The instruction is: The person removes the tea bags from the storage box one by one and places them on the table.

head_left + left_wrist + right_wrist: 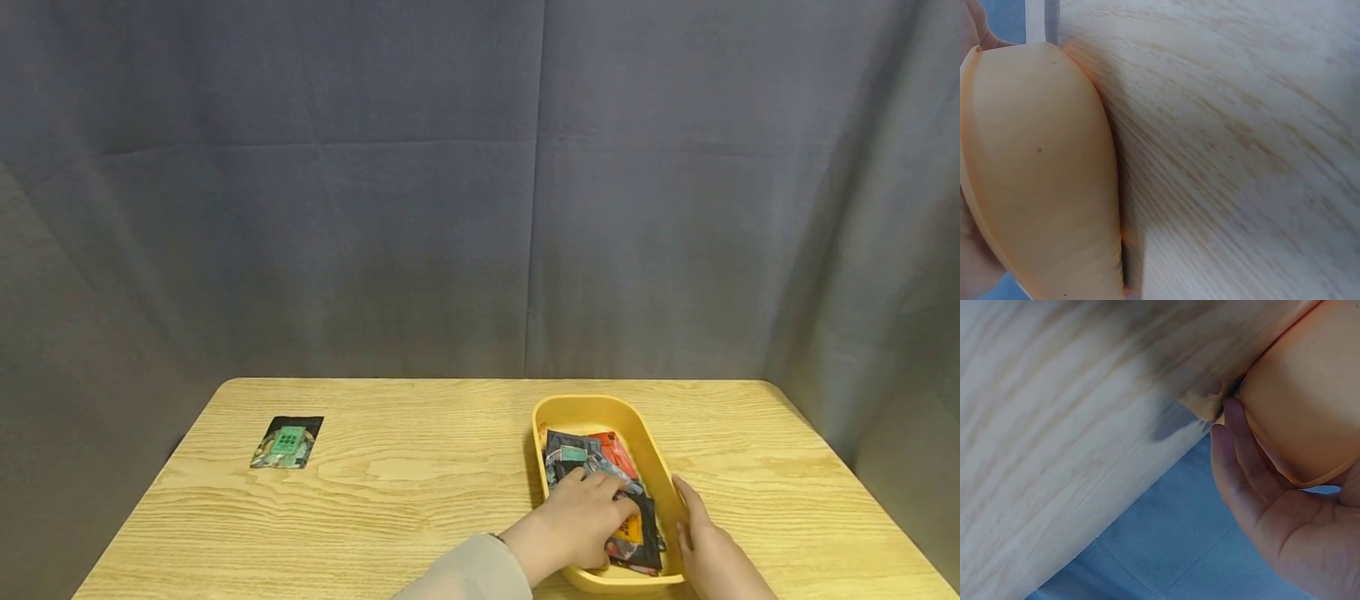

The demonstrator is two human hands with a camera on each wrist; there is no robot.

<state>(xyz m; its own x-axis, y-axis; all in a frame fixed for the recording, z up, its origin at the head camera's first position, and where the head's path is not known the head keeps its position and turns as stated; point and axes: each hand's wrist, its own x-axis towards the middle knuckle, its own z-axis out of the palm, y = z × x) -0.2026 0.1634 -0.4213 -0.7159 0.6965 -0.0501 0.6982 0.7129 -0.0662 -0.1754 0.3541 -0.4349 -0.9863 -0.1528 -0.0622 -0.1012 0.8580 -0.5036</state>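
Note:
A yellow tray stands near the front right of the table, holding several flat packets. My left hand is inside it, its bent fingers resting over the packets. Its fingertips are partly hidden, so whether they pinch one cannot be told. Beside those fingers lies a black packet with an orange label; a dark packet with a green label and a red packet lie farther back. Around the tray's right side my right hand grips it, fingers against the outer wall. One green-labelled black packet lies alone at the table's left.
The wood-grained table extends left and right of the tray. Behind it hangs a grey curtain, which also runs along both sides. The table's edge passes close by my right hand in the right wrist view.

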